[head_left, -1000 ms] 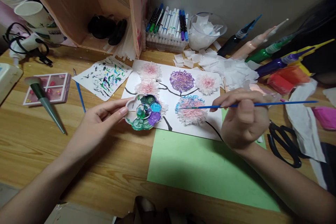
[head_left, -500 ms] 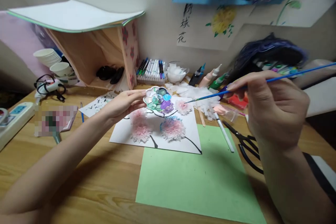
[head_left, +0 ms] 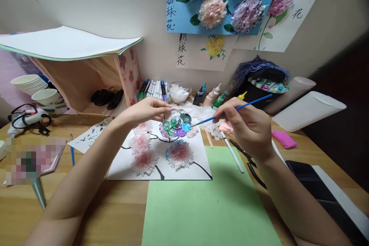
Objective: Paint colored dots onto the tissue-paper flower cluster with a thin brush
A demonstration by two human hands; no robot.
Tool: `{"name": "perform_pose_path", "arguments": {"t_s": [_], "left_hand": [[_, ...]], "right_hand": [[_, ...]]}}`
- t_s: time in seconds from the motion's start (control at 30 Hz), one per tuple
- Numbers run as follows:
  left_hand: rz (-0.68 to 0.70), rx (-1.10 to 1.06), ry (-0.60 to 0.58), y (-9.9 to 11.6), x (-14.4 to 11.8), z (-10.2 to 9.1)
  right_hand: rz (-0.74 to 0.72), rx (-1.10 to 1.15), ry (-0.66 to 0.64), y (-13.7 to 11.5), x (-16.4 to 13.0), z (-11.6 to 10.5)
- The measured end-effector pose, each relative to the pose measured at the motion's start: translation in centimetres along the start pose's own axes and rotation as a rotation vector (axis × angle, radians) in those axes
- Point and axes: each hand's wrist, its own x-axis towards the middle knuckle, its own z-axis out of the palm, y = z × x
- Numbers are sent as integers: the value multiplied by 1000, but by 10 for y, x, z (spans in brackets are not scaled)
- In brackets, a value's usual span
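My left hand [head_left: 148,112] grips the rim of a flower-shaped paint palette [head_left: 179,133], tilted toward me, with green, purple and blue paint in its wells. Between the fingers of my right hand [head_left: 245,123] is a thin blue paintbrush [head_left: 253,102]. Its tip is at the bright blue well, seemingly touching the paint. Below the palette lies a white sheet [head_left: 121,169] with fluffy pink paper flowers [head_left: 144,161] and black painted stems. One flower [head_left: 179,154] has blue dabs along its upper left edge. The palette partly covers another flower behind it.
Green paper [head_left: 207,207] lies in front. Black scissors [head_left: 255,175] and a white pen [head_left: 233,153] are by my right forearm. Behind stand paint bottles [head_left: 211,95], a bowl of paper scraps [head_left: 179,92] and markers [head_left: 154,90]. A box [head_left: 129,73] stands back left.
The brush tip has gone from near the right-hand pink flower to the palette's blue well. The palette is turned and tilted more toward me. The camera view has shifted up and right.
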Motion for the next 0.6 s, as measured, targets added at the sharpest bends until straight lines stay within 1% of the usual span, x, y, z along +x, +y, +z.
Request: {"name": "perform_pose_path", "arguments": {"t_s": [0.13, 0.27, 0.4, 0.43, 0.53, 0.6], "left_hand": [[7, 133, 1, -1, 1, 0], [13, 171, -5, 2, 0, 4], [49, 197, -14, 2, 0, 4], [65, 203, -19, 2, 1, 4], [111, 227, -46, -1, 2, 2], [124, 243, -64, -2, 2, 3]], "right_hand": [[-18, -12, -47, 3, 0, 5], [11, 7, -63, 5, -2, 8], [0, 4, -106, 6, -3, 8], [-5, 2, -102, 6, -3, 8], [-15, 7, -33, 5, -4, 8], [-25, 12, -33, 4, -4, 8]]}}
